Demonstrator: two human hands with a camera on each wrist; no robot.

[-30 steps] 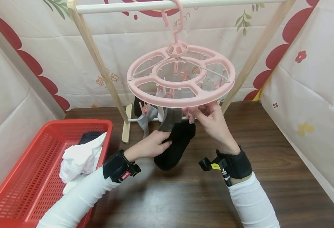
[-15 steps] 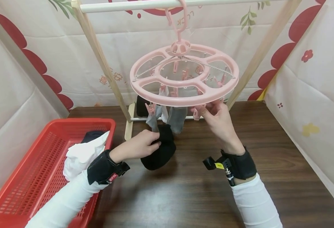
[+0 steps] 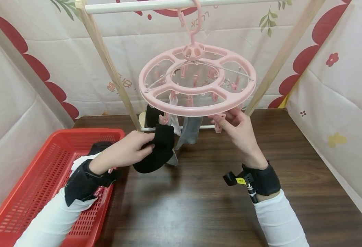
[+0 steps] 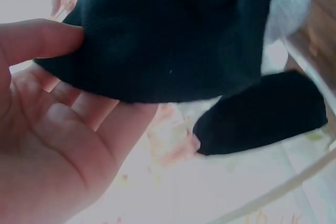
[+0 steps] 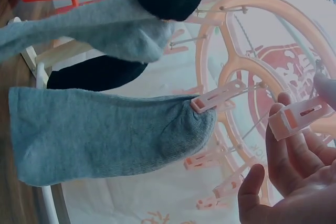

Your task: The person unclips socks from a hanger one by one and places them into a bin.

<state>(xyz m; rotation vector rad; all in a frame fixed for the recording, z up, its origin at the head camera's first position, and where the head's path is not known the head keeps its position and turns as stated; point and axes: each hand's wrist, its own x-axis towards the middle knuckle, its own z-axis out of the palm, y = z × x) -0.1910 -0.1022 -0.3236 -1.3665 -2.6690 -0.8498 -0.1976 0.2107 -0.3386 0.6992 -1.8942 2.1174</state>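
Observation:
In the head view my left hand (image 3: 123, 149) pinches a black sock (image 3: 160, 147) between thumb and fingers, below the left side of a round pink clip hanger (image 3: 199, 110). The left wrist view has the thumb lying on the cloth of this black sock (image 4: 168, 45). My right hand (image 3: 239, 132) holds a pink clothespin (image 5: 299, 119) under the hanger's front right edge; nothing shows in its jaws. A grey sock (image 5: 105, 135) hangs toe-up from another clip beside it. Farther left hang a second black sock (image 3: 152, 116) and a lighter sock (image 3: 174, 118).
The hanger hooks over a white bar (image 3: 143, 6) on a wooden frame (image 3: 106, 61). A red basket (image 3: 42, 171) stands at the left with white and dark clothing (image 3: 98, 147) inside, partly under my left forearm. Fabric walls surround the brown table (image 3: 199, 206).
My left hand has moved left toward the basket with the black sock, away from my right hand. The right hand stays at the clothespin. Clips and hanging socks have swung a little.

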